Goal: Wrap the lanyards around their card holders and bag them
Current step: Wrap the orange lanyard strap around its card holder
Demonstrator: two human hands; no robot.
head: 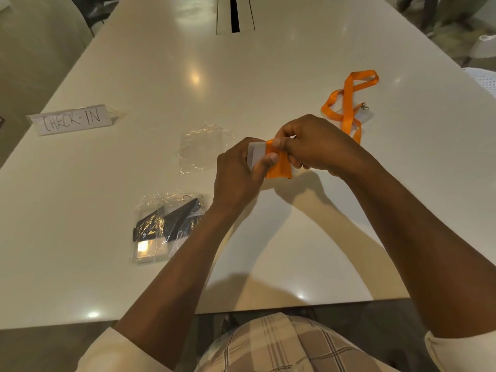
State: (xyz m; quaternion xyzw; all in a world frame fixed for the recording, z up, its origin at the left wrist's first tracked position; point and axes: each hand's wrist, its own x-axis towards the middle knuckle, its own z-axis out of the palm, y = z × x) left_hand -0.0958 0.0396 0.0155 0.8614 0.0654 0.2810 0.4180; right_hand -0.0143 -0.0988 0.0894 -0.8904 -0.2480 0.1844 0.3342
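Note:
My left hand (pixel 236 178) grips a white card holder (pixel 255 153) above the table's middle. An orange lanyard (pixel 279 165) is wound around that holder, and my right hand (pixel 314 143) pinches the strap at its top edge. A second orange lanyard (pixel 349 100) lies loose at the right rear, its metal clip beside a clear card holder (pixel 362 116). An empty clear bag (pixel 201 149) lies flat just left of my hands. Nearer me on the left, a sealed clear bag (pixel 166 226) holds a card holder wrapped in a black lanyard.
A folded paper sign reading CHECK-IN (pixel 72 120) stands at the far left of the white table (pixel 161 76). A cable slot (pixel 235 14) runs along the table's far middle. White chairs (pixel 483 47) stand beyond the right edge.

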